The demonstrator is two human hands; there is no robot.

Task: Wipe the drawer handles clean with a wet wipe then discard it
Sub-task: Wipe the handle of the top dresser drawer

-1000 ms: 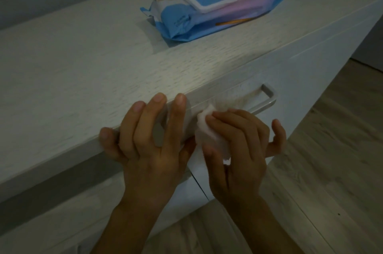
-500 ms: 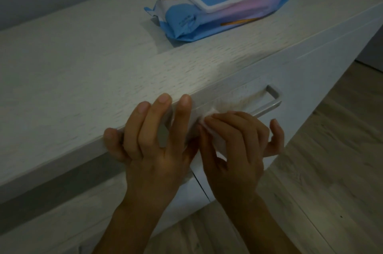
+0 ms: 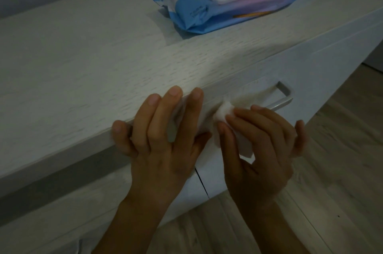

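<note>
Presently right hand (image 3: 263, 150) pinches wet wipe (image 3: 223, 113) by handle (image 3: 284, 97), left hand (image 3: 165, 150) fingers straight over cabinet (image 3: 83, 87) edge.

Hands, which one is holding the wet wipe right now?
The right hand pinches the folded wet wipe against the drawer front beside the metal handle; the left hand holds nothing, its straight fingers resting on the edge of the dresser top.

The drawer handle (image 3: 284, 98) shows only its right end at centre right; the rest lies behind the right hand (image 3: 263, 150) and the wet wipe (image 3: 222, 112), which that hand mostly covers. The pack of wipes (image 3: 228, 4) is cut off by the top edge, and its small label print is too blurred to read. A pale patch under the left hand (image 3: 165, 150) at the counter (image 3: 83, 56) edge cannot be identified. Both forearms run off the bottom edge.
</note>
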